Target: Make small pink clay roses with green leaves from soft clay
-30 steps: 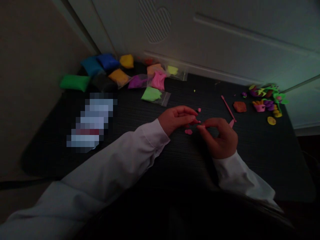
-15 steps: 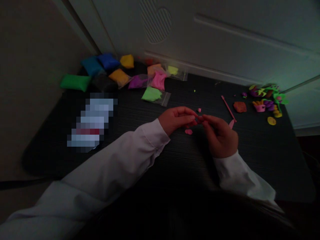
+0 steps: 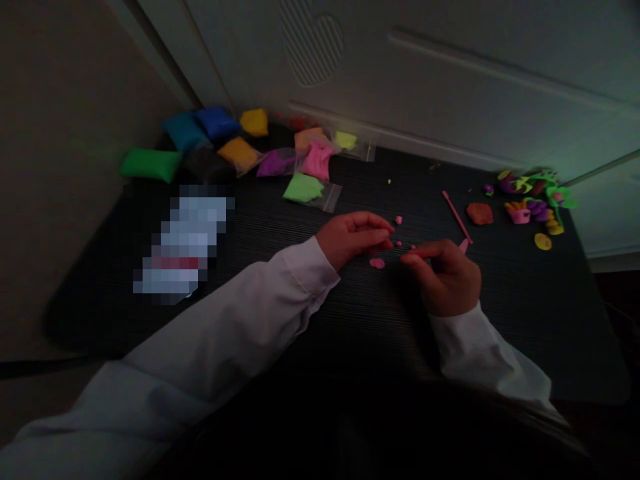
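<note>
My left hand (image 3: 356, 235) hovers low over the dark table, fingers stretched out and slightly apart, with nothing visible in them. Across a small gap, my right hand (image 3: 444, 275) has thumb and index finger pinched together; whatever lies between the tips is too small to make out. A tiny pink clay ball (image 3: 399, 244) shows between the two hands, and another pink bit (image 3: 413, 247) is right by the right index finger. Beyond them lies a pink clay lump (image 3: 399, 220). Flat pink clay discs (image 3: 377, 264) rest just below the left fingertips.
Coloured clay packets, including a light green one (image 3: 304, 189), lie at the back left near a blurred phone-like object (image 3: 185, 243). On the right are a pink modelling tool (image 3: 457, 217), a brown clay piece (image 3: 480, 213) and several small clay figures (image 3: 537, 200). A white panel (image 3: 450, 100) stands behind.
My hands were touching at the fingertips and have come apart. The right hand moved slightly right and down, and the small pink ball between them now shows.
</note>
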